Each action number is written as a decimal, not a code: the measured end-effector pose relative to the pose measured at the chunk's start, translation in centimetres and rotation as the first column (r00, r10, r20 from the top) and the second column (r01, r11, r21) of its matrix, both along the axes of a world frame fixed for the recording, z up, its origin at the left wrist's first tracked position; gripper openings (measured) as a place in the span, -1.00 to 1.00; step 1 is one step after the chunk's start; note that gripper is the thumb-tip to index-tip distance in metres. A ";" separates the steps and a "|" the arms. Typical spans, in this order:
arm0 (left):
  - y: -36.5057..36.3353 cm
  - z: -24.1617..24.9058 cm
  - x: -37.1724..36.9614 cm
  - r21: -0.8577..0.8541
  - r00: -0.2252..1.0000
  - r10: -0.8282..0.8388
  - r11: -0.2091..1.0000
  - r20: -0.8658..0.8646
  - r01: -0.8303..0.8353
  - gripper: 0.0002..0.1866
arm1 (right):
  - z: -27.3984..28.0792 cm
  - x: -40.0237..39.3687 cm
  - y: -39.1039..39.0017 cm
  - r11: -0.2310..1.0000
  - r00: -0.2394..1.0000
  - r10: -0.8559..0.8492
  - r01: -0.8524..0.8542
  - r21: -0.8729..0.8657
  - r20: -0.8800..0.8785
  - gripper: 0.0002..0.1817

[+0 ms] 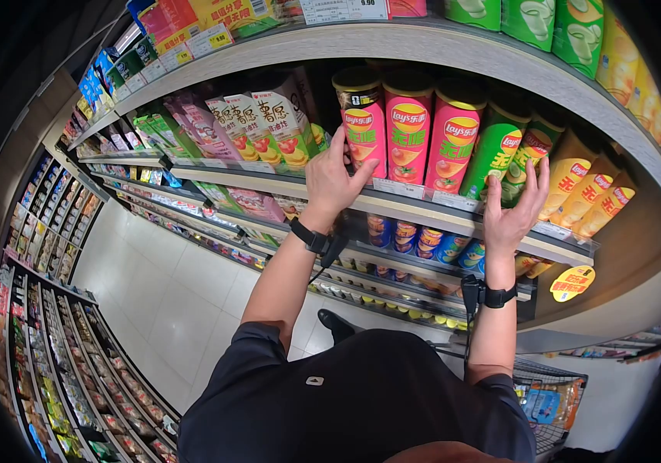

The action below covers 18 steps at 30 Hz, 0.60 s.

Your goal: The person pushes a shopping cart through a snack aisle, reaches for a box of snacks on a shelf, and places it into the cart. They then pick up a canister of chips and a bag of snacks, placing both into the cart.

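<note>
My left hand (338, 176) is closed around the lower part of a pink Lay's chip can (364, 137), the leftmost in its row, its thumb across the front. The can stands upright on the shelf, with a black label near its top. My right hand (517, 207) has its thumb and fingers on either side of a green chip can (527, 158) that leans slightly right. Another green chip can (498, 150) stands just left of it. Between my hands are two more pink cans, the middle can (408, 127) and the right can (456, 139).
Snack boxes (280, 127) stand left of the cans, and orange cans (577, 185) on the right. An upper shelf edge (423, 38) overhangs them. Lower shelves hold small blue cans (428, 241). A wire cart (569, 409) with packages stands at my right, over the tiled floor (168, 309).
</note>
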<state>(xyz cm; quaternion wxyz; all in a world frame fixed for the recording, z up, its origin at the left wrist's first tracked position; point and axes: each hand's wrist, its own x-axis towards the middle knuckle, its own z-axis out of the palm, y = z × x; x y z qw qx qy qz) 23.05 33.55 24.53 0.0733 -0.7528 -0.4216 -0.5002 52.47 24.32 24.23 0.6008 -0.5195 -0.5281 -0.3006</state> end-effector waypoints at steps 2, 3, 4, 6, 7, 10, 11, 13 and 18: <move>0.0 -0.1 0.0 0.000 1.000 0.004 1.000 -0.001 -0.004 -0.14 | 0.0 0.0 0.0 1.000 1.000 0.004 -0.004 0.004 0.000 -0.36; 0.0 -0.1 0.0 0.000 1.000 0.004 1.000 0.000 -0.004 -0.14 | 0.0 0.0 0.0 1.000 1.000 0.004 -0.004 0.004 0.000 -0.36; 0.0 0.0 0.0 0.002 1.000 0.007 1.000 -0.004 -0.007 -0.14 | -0.1 0.0 0.0 1.000 1.000 0.005 -0.005 0.003 -0.002 -0.36; 0.0 0.0 0.0 0.004 1.000 0.010 1.000 -0.008 -0.010 -0.14 | 0.0 0.0 0.0 1.000 1.000 0.007 -0.007 0.003 -0.003 -0.36; 0.0 0.0 0.0 -0.001 1.000 0.011 1.000 -0.006 -0.011 -0.14 | 0.0 0.0 0.0 1.000 1.000 0.006 -0.005 0.003 -0.001 -0.36; -0.1 0.1 0.0 -0.008 1.000 0.009 1.000 -0.003 -0.009 -0.14 | 0.0 0.1 0.0 1.000 1.000 0.005 -0.005 0.003 0.001 -0.36; -0.1 0.1 0.0 -0.011 1.000 0.006 1.000 -0.002 -0.006 -0.14 | -0.1 0.1 0.0 1.000 1.000 0.006 -0.006 0.002 0.001 -0.36; -0.1 0.1 0.0 -0.012 1.000 0.006 1.000 -0.002 -0.006 -0.14 | -0.1 0.1 0.0 1.000 1.000 0.006 -0.006 0.002 0.002 -0.37; -0.1 0.1 0.0 -0.010 1.000 0.010 1.000 -0.008 -0.010 -0.14 | -0.1 0.0 0.0 1.000 1.000 0.011 -0.011 0.005 0.001 -0.37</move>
